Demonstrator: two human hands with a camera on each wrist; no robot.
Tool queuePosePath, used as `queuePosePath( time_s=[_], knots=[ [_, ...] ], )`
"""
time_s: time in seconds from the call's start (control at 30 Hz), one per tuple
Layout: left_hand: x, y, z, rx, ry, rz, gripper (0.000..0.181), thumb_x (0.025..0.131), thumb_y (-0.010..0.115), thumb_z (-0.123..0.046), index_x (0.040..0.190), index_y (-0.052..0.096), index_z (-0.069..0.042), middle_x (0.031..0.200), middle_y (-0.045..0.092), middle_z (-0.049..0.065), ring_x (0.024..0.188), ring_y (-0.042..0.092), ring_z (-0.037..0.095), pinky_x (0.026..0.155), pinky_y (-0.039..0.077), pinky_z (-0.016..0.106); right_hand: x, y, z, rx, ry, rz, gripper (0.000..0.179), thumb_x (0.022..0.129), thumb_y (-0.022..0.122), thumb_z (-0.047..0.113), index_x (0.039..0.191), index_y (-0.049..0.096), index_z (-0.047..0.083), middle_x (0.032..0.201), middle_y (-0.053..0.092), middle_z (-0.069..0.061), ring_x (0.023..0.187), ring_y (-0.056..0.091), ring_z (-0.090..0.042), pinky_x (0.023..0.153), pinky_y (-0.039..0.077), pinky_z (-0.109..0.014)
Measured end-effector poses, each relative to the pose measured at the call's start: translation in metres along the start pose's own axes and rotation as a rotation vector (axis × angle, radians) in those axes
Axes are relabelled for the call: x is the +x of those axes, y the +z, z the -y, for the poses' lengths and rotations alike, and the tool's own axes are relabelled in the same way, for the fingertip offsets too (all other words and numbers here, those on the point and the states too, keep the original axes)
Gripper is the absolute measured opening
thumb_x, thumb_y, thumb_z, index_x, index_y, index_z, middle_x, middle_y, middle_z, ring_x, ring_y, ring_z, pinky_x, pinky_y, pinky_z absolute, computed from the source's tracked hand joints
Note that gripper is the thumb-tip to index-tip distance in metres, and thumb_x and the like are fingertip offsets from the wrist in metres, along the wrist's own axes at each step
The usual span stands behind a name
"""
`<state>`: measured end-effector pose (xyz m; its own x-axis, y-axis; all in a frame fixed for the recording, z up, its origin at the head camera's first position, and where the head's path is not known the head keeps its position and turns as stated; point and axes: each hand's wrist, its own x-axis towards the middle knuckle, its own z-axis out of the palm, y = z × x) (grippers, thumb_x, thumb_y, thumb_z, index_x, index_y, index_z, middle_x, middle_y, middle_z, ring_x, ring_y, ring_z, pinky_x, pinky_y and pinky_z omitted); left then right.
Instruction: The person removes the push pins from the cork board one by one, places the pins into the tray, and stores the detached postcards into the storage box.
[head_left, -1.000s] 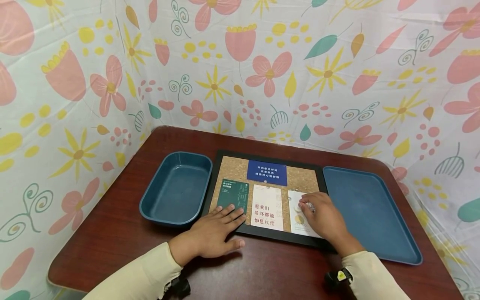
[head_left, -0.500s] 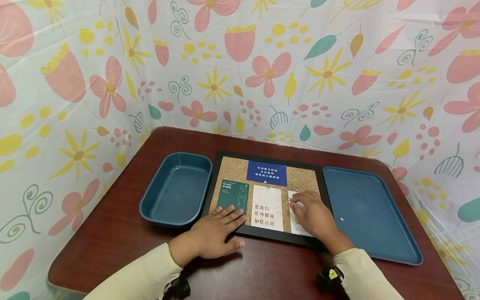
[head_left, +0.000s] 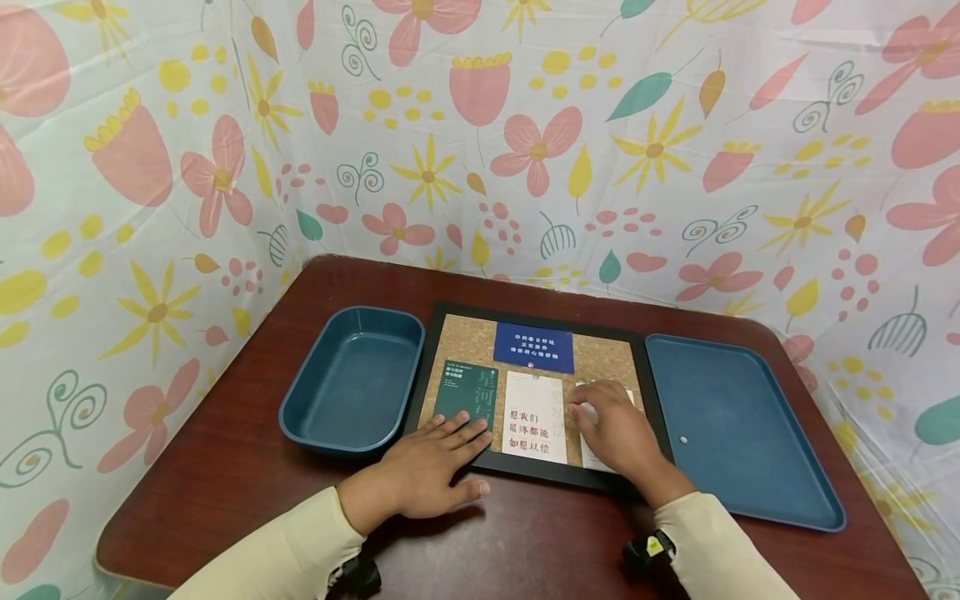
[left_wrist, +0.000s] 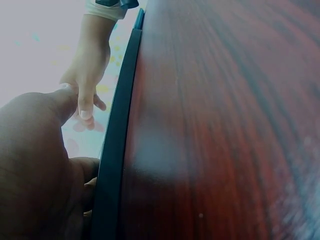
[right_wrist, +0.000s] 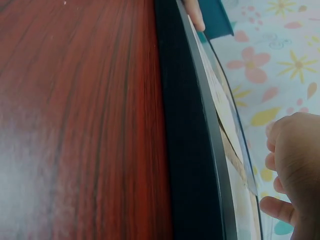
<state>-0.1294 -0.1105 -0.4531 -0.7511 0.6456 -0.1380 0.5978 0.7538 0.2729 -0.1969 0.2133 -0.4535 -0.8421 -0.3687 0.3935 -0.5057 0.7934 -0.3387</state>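
Observation:
My left hand [head_left: 435, 467] lies flat, fingers spread over the lower part of a dark green card [head_left: 465, 390] and the near frame of a cork board [head_left: 600, 344]. My right hand [head_left: 618, 429] is over the board's right side. Its thumb and forefinger pinch together at the upper left corner of a white card [head_left: 592, 454], where a small pushpin showed earlier; the fingers now hide that pin. In the right wrist view, the right hand's fingers [right_wrist: 272, 131] are curled above the board. A cream card with red characters [head_left: 534, 421] lies between the hands.
Left of the board stands a deep blue tray [head_left: 352, 371]. A flat blue tray [head_left: 738, 417] lies on the right with a small pin [head_left: 683, 439] on it. A blue card [head_left: 533, 346] sits at the board's top. A flowered cloth [head_left: 540, 208] hangs behind the table.
My right hand has moved left across the white card to its upper left corner, uncovering the small pin on the flat tray. My left hand has stayed in place.

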Motion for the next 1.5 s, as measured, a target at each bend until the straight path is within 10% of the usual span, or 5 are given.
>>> queuePosePath(
  time_s=[1.5],
  knots=[
    [-0.001, -0.001, -0.002, 0.034, -0.011, -0.002, 0.079, 0.104, 0.028, -0.069, 0.165, 0.023, -0.019, 0.17, 0.015, -0.004, 0.156, 0.008, 0.019, 0.125, 0.012, 0.044, 0.015, 0.034, 0.044, 0.06, -0.117, 0.107, 0.015, 0.096, 0.073, 0.02, 0.107, 0.073, 0.01, 0.119, 0.069, -0.005, 0.12, 0.058, -0.026, 0.1, 0.05, -0.047]
  ],
)
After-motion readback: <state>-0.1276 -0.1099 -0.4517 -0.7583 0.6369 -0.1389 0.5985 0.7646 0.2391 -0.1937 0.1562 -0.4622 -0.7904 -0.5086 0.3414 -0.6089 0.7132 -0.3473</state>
